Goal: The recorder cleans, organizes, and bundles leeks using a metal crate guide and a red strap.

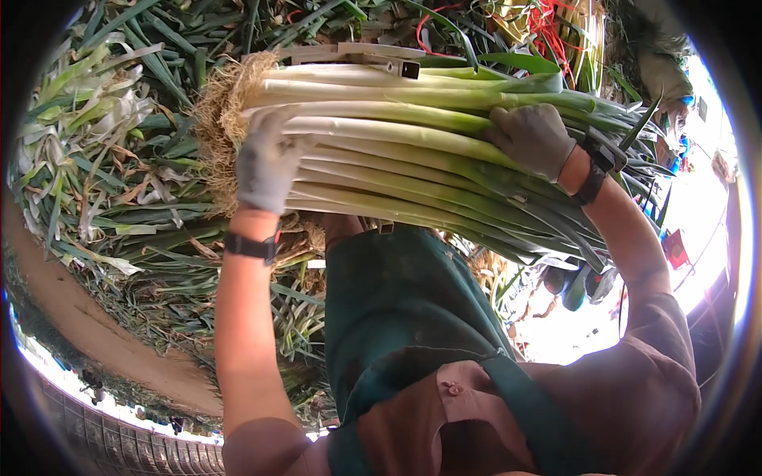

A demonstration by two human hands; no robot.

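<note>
Leeks (397,131) lie side by side at 12 o'clock, shaggy roots (218,119) toward 10. At 10 o'clock the gloved left hand (268,163) rests over their white ends, its grip impossible to tell. At 2 o'clock the gloved right hand (536,141) is curled on their greener part. Red twine (546,32) hangs at 1 o'clock.

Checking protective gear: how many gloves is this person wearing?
2: one on the left hand near the roots of the leeks, one on the right hand at their greener part.
</note>
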